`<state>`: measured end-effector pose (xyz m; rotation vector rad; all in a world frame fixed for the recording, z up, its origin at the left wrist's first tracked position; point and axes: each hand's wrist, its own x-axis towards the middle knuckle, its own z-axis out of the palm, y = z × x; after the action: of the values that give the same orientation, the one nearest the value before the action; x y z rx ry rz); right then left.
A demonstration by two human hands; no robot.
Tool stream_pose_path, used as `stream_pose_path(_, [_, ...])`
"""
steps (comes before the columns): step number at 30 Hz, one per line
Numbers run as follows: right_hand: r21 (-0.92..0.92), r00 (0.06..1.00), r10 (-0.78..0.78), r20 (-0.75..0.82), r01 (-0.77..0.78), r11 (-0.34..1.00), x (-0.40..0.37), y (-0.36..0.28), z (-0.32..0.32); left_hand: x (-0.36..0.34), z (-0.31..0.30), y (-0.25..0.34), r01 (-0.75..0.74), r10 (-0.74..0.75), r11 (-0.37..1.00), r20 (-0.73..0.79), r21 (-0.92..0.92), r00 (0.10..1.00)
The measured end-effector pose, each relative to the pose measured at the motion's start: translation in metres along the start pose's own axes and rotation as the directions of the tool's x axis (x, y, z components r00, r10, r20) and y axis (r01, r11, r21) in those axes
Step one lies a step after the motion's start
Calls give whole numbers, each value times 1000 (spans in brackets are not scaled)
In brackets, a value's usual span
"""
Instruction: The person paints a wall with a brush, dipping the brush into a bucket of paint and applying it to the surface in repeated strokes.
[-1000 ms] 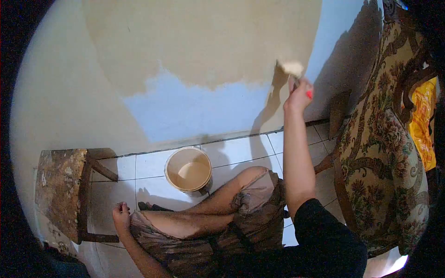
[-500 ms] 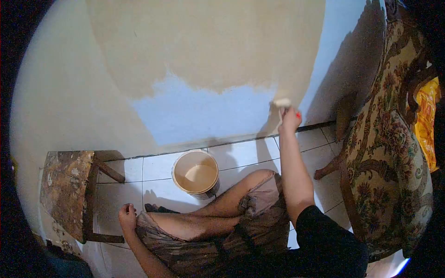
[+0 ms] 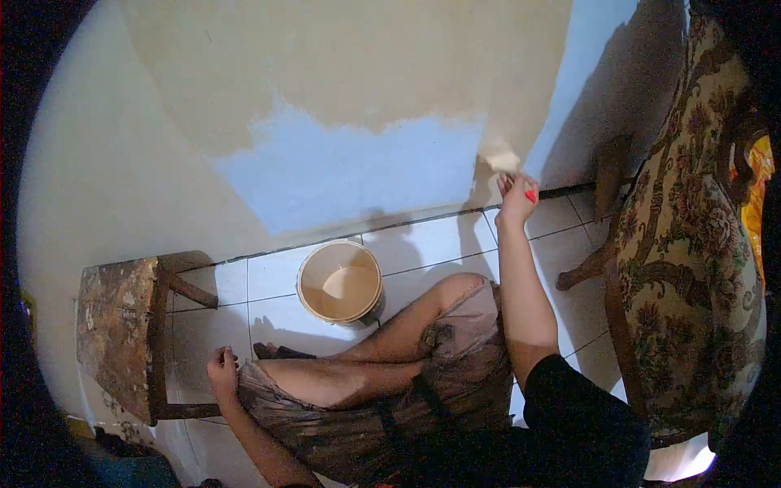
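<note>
My right hand (image 3: 517, 198) is closed on a paintbrush (image 3: 499, 157) whose pale, paint-covered head lies against the lower wall; a bit of its red handle shows beside the palm. Around the brush, tan paint meets a light blue patch (image 3: 358, 167) of wall. My left hand (image 3: 222, 368) hangs by my knee near the stool, its fingers curled in loosely with nothing visible in them. Between my legs and the wall, a bucket (image 3: 340, 313) stands upright on the tiles with tan paint inside.
A paint-spattered wooden stool (image 3: 118, 333) stands at the left. On the right is a carved chair with floral upholstery (image 3: 675, 309), and behind it something yellow-orange (image 3: 757, 203). White floor tiles (image 3: 268, 272) run up to the wall.
My right hand and the paintbrush have shifted slightly, and the brush head is now tilted. The whole view has moved a little; my left hand stays by my knee.
</note>
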<state>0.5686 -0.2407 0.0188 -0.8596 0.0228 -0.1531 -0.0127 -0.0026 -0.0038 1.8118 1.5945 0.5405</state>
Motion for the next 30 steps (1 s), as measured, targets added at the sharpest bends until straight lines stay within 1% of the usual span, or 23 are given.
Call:
stream_pose_path(1, [-29,999,22,-25,-23,999,-2,4,-9,-2,0,7,0,0,1000,-3,7,1000])
stream_pose_path(3, [-28,998,41,-46,-42,999,-3,7,-23,-9,-1,21,-78,79,995,-23,68,997])
stream_pose_path(4, [-21,997,50,-54,-52,998,-4,9,-25,-5,-3,21,-85,88,993,-28,84,996])
stream_pose_path(6, [70,1000,-12,-4,12,997,-3,-4,-13,3,1,3,-52,50,995,21,81,998])
stream_pose_path(7, [114,999,-44,16,42,993,-3,-20,2,11,5,-17,-81,84,994,-35,69,996])
stream_pose_path(8, [164,998,-58,36,52,985,2,-28,10,12,5,-19,-77,79,992,-19,97,997])
stream_pose_path(9, [206,989,-109,103,85,975,9,-35,18,11,4,-19,-59,60,997,-15,59,998])
stream_pose_path(10, [230,984,-132,116,102,968,12,-47,31,12,4,-17,-45,45,999,-14,15,999])
stream_pose_path(11, [253,980,-154,129,117,960,13,-50,37,10,2,-14,-42,42,998,-2,42,999])
stream_pose_path(12, [244,984,-140,110,109,964,16,-41,35,7,3,-9,-37,37,999,-12,14,999])
stream_pose_path(13, [201,986,-100,132,72,977,20,-32,32,5,5,-4,-36,36,999,-23,-20,999])
stream_pose_path(14, [159,986,-61,152,36,987,22,-25,26,2,4,3,-39,39,999,-15,-3,999])
stream_pose_path(15, [130,995,-34,98,21,991,25,-9,12,-3,2,14,-37,37,998,3,56,999])
stream_pose_path(16, [66,998,-8,58,4,998,23,6,-5,-4,2,21,-37,35,993,20,112,999])
stream_pose_path(17, [4,1000,15,20,-15,1000,19,22,-25,-1,3,18,-42,39,992,22,117,999])
stream_pose_path(19, [-58,998,61,10,-60,996,18,67,-78,5,2,3,-6,7,996,-6,87,1000])
stream_pose_path(20, [-55,998,61,7,-60,997,12,72,-90,5,3,7,-10,11,996,-6,89,1000])
stream_pose_path(22, [-158,973,202,-114,-219,963,2,80,-112,1,5,14,-46,47,993,-5,105,999])
stream_pose_path(24, [-184,977,184,-109,-202,962,10,98,-117,18,2,-13,-56,54,993,17,106,998])
stream_pose_path(26, [-204,980,174,-92,-190,961,15,105,-112,17,2,-17,-61,58,993,25,105,998])
stream_pose_path(28, [-38,972,212,-101,-217,975,16,109,-85,4,6,16,-38,40,969,-1,243,999])
stream_pose_path(29, [-2,968,210,-138,-212,977,26,116,-80,-7,9,34,-98,104,966,-14,237,994])
stream_pose_path(30, [-39,962,257,-91,-261,965,20,88,-61,-6,5,30,-93,102,965,-26,246,994])
